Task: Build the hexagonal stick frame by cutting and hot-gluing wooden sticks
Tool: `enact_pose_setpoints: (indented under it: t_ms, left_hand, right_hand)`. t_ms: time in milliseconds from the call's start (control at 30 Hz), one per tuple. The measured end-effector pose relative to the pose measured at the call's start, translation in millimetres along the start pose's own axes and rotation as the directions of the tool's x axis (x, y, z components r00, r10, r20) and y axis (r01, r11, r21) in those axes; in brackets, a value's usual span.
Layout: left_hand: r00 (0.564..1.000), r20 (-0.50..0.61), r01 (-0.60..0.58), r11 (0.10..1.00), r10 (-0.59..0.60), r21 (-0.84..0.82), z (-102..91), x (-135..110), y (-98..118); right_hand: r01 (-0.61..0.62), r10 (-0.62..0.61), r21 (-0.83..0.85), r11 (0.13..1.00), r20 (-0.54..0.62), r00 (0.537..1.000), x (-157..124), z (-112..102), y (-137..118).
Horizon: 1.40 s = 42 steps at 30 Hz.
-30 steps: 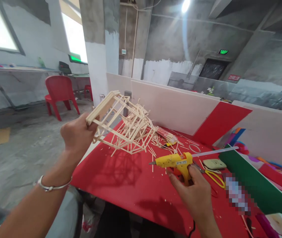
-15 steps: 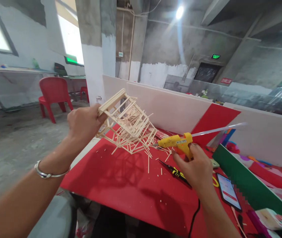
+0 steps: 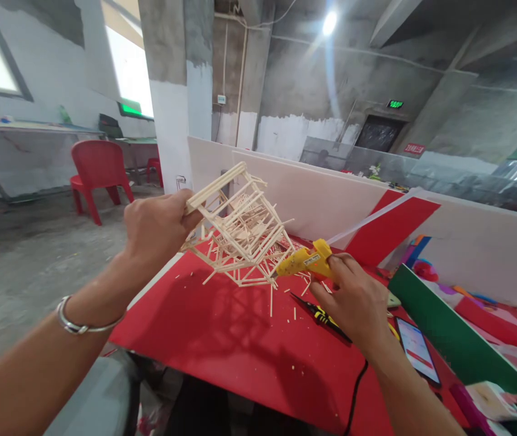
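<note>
My left hand [image 3: 156,227] grips one end of a tilted lattice model built of thin wooden sticks [image 3: 240,233] and holds it above the red table [image 3: 231,345]. My right hand [image 3: 353,303] is closed round the handle of a yellow hot glue gun [image 3: 306,260]. A clear glue stick juts from the gun's back toward the upper right. The gun's nozzle touches the lower right edge of the stick model. A black cord hangs from under my right wrist.
Loose sticks lie scattered on the red table below the model. Black-and-yellow pliers [image 3: 322,316] and a phone [image 3: 415,350] lie by my right hand. A white and red partition [image 3: 331,200] backs the table, a green board [image 3: 458,339] stands right. A red chair [image 3: 97,172] stands far left.
My right hand lifted the glue gun off the table and swung it left until its nozzle reached the model. My left hand raised the model slightly. The camera view shifted.
</note>
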<state>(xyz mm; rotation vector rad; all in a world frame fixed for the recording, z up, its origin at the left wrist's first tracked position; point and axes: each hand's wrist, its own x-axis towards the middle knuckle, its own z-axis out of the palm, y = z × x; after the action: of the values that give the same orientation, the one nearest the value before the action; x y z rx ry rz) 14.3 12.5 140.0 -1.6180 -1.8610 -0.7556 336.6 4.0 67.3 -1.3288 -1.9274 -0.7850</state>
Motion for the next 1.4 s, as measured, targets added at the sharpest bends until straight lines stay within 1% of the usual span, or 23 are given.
enact_pose_setpoints:
  t_ms: [200,433,700,867,933,1000,1067,1100,1233,1400]
  left_hand:
    - [0.999,-0.018,-0.035,0.999,0.035,0.020,-3.8,2.6,1.7]
    - [0.995,-0.040,-0.085,0.996,0.086,0.022,-7.6,4.6,2.1]
    - [0.973,-0.165,-0.161,0.987,0.163,0.025,-15.0,9.4,10.2]
    - [0.931,-0.262,-0.261,0.965,0.256,0.017,-21.9,13.2,16.9]
    - [0.897,-0.328,-0.307,0.952,0.296,0.019,-22.1,15.2,18.7]
    - [0.851,-0.410,-0.351,0.936,0.329,0.024,-21.7,17.4,20.9]
    - [0.812,-0.463,-0.387,0.921,0.355,0.028,-21.8,19.6,24.4]
    - [0.801,-0.474,-0.401,0.915,0.367,0.030,-22.1,20.4,26.7]
    - [0.779,-0.486,-0.432,0.901,0.397,0.043,-24.0,22.9,37.7]
    - [0.765,-0.498,-0.461,0.887,0.408,0.018,-25.8,25.3,47.9]
  right_hand:
    - [0.013,-0.013,0.004,1.000,0.025,1.000,-0.2,-0.3,-1.7]
    - [0.032,-0.032,0.024,0.999,-0.012,0.999,-1.0,-2.9,-2.6]
    - [0.046,-0.042,0.036,0.998,-0.109,0.993,-10.9,-1.4,0.9]
    - [0.065,-0.057,0.045,0.997,-0.172,0.983,-14.0,-4.6,7.5]
    - [0.056,-0.046,0.049,0.997,-0.182,0.982,-15.3,-6.0,10.3]
    - [0.049,-0.036,0.065,0.997,-0.193,0.981,-17.1,-6.9,13.0]
    - [0.046,-0.029,0.084,0.995,-0.201,0.979,-19.3,-7.4,15.9]
    - [0.045,-0.026,0.090,0.995,-0.205,0.978,-20.5,-7.8,17.5]
    - [0.053,-0.023,0.114,0.992,-0.246,0.969,-25.5,-9.7,24.6]
    - [0.079,-0.037,0.139,0.987,-0.285,0.958,-28.8,-12.5,30.4]
